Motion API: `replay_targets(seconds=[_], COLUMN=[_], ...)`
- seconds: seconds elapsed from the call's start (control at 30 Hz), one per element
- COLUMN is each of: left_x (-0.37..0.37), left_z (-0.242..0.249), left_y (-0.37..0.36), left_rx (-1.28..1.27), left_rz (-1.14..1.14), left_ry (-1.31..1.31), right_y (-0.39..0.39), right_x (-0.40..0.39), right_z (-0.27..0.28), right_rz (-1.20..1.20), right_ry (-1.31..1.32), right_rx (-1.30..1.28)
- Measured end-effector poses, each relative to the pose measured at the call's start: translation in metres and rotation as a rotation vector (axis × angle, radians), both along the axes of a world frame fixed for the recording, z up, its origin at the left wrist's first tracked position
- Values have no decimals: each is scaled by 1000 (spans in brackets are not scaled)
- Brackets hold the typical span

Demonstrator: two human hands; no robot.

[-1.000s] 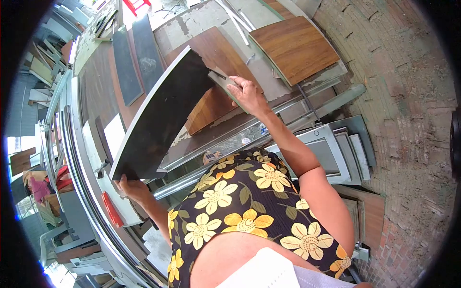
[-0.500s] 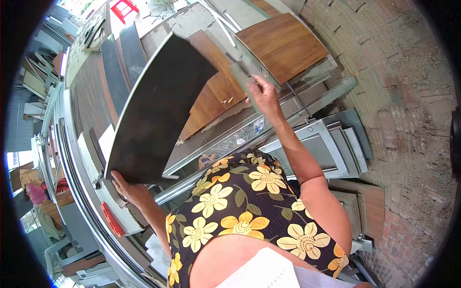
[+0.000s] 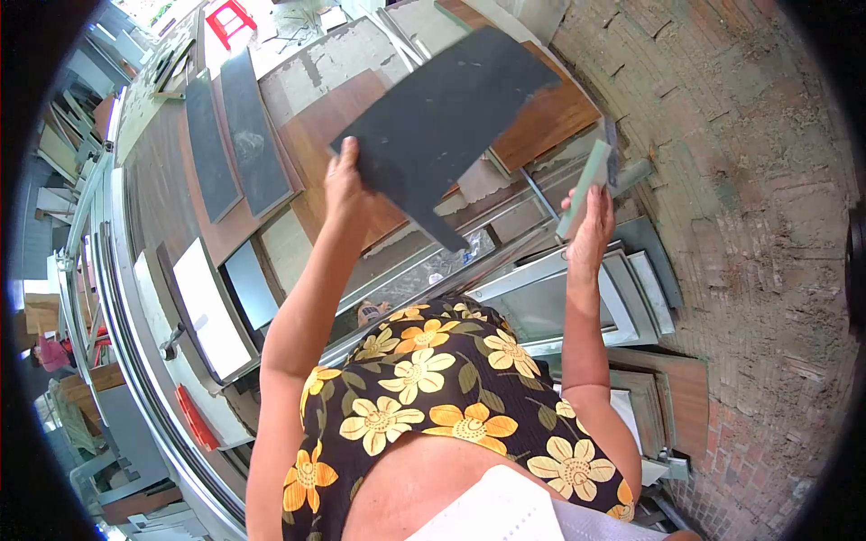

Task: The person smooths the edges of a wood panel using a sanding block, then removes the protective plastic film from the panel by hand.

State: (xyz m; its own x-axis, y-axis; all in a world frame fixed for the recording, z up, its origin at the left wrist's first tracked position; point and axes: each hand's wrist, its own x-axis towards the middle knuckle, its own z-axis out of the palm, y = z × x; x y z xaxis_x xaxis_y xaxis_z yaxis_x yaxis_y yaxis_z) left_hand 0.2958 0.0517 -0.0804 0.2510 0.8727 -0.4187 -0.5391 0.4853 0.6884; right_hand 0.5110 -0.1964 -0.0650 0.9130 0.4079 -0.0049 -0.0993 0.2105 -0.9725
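Grip on the left (image 3: 345,185) is clamped at one corner of a black panel (image 3: 451,113), thumb pressed over the face, the other fingertips hidden underneath! The panel is up above the bench (image 3: 338,63), broad face to view, overlapping a wood-grain board (image 3: 552,119); whether they touch can't be told. Over on the right, the grip (image 3: 591,225) is closed round a narrow green-edged strip (image 3: 588,176), with a blurred grey piece beside it. That corner hold probably leaves the panel's far edges free to swing, while the strip, held out to the side, seems kept clear of it. And look at the change from half a second ago: the panel has swung rightward from the near left, the left arm now reaches forward, the strip sits farther right, and a white panel (image 3: 206,307) shows fully.
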Motion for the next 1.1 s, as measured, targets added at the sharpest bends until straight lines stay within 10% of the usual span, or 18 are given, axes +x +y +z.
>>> replay_targets(seconds=[0.33, 0.6, 1.1], left_x=[125, 78, -152], left_z=[-56, -13, -29], left_y=[15, 61, -2], left_rx=[-36, 470, 808], left_rz=[-195, -790, 266], left_ry=[168, 834, 1541], right_y=[-38, -31, 62], right_x=[1, -15, -94], right_z=[4, 4, -12], right_rz=[-95, -25, 777], right_ry=[12, -95, -528], right_rx=[-62, -176, -462])
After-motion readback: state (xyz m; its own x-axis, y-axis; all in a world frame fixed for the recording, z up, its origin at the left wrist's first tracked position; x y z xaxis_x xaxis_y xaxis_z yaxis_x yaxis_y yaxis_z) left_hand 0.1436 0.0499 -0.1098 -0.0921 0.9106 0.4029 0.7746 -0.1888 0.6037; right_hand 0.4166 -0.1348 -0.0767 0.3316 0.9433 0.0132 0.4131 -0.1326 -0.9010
